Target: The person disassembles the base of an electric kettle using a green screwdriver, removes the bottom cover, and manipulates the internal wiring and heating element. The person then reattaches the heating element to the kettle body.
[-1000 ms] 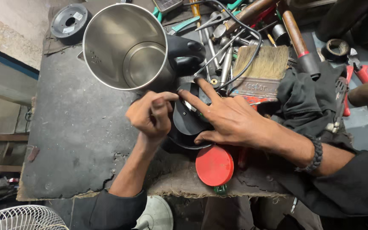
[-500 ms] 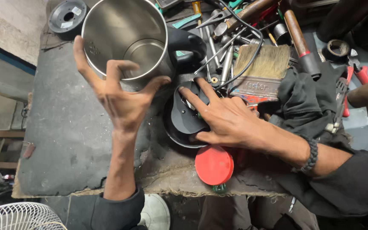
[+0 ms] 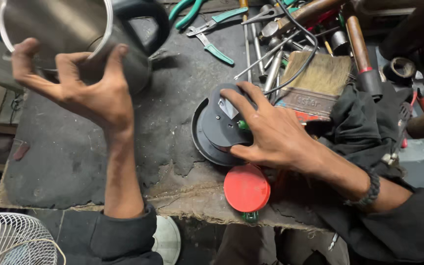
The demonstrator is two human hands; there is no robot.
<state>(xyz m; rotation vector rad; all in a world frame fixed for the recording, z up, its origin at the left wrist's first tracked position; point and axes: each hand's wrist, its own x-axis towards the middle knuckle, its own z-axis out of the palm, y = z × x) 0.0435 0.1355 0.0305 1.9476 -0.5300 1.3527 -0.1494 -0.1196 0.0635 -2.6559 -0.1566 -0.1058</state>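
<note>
A steel kettle body (image 3: 69, 34) with a black handle is gripped at the far left corner of the workbench (image 3: 74, 147) by the left hand (image 3: 87, 93), whose fingers are spread wide around the lower wall and base. The vessel is tilted, its open mouth turned up toward the camera, and its long axis is judged to run from the palm toward that far left corner. A black round base (image 3: 217, 130) lies flat near the middle of the workbench, to the right of the kettle body and well apart from it. The right hand (image 3: 271, 132) is laid on this disc, fingers splayed and pressed down on its top, with nothing pinched between them; it is by far the nearer hand to the base. A red round lid (image 3: 246, 188) is seen just beside the base, at the near edge. A paintbrush (image 3: 317, 83) and loose pliers (image 3: 212, 41) are scattered along the far edge
</note>
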